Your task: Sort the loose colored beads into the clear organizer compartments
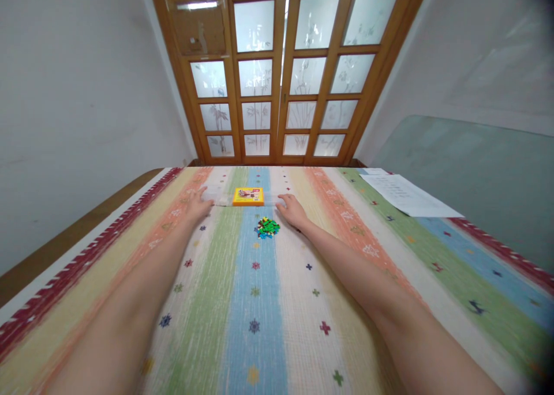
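Both my arms reach far forward over a striped cloth (259, 303). My left hand (198, 206) and my right hand (292, 209) rest at the two ends of a clear flat plastic box (225, 199) that carries a yellow-orange label card (248, 196). The fingers of each hand touch the box's ends and look partly curled round them. A small heap of green, blue and yellow pieces (268, 228) lies on the cloth just in front of the box, close to my right hand.
Sheets of white paper (404, 194) lie at the far right of the cloth. Behind stands a wooden door with frosted glass panes (285, 72). White walls flank both sides, and a glass sheet (471, 164) leans at the right.
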`<state>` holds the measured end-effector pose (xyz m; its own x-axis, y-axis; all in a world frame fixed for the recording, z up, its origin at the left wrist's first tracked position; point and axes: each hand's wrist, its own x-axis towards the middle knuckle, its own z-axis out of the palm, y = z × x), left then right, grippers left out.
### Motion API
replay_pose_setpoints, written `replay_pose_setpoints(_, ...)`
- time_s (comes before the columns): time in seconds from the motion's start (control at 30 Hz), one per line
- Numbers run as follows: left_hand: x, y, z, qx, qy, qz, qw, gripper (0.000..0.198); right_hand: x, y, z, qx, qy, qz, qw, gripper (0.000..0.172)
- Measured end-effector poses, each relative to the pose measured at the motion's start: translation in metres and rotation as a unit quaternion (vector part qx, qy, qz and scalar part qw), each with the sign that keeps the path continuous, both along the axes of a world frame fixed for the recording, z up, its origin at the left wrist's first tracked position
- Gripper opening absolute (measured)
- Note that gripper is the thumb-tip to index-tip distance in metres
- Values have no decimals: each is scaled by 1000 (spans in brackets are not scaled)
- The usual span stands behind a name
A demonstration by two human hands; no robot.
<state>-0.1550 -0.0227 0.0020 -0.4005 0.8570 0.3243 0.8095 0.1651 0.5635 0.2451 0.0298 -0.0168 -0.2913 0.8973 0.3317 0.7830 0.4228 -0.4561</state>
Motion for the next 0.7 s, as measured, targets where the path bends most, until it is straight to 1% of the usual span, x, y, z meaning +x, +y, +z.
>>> replay_pose_setpoints(0.03, 11, -2, -2, -6, 21, -17, 1000, 68, 10, 0, 0, 2, 4, -8, 1000, 45)
replay_pose_setpoints(0.13, 46, -7, -8, 1, 71, -23, 997, 82, 40, -2, 1, 9, 13, -38, 999, 44)
replay_pose_setpoints(0.2, 71, -8, -10, -14, 86, -31, 996, 89, 59, -4, 2, 7, 12, -62, 998, 43)
replay_pose_setpoints(0.27, 94, -6, -9, -20, 91, -32, 995, 91, 75, -4, 2, 7, 7, -83, 997, 43)
replay_pose_setpoints(0.4, 131, -1, -6, -17, 94, -26, 995, 85, 95, -5, 3, 9, 15, -131, 991, 41)
replay_pose_setpoints(0.5, 147, 1, -3, -15, 93, -28, 995, 81, 100, -7, 3, 13, 21, -181, 983, 39)
replay_pose_setpoints(0.57, 151, 0, -3, -12, 100, -29, 994, 79, 99, -9, 3, 22, 14, -198, 980, 39)
replay_pose_setpoints(0.63, 153, 0, -4, -1, 117, -27, 993, 78, 97, -11, 3, 47, -2, -199, 979, 41)
replay_pose_setpoints(0.7, 153, 0, -5, 18, 138, -27, 990, 78, 94, -13, 3, 81, -27, -185, 979, 44)
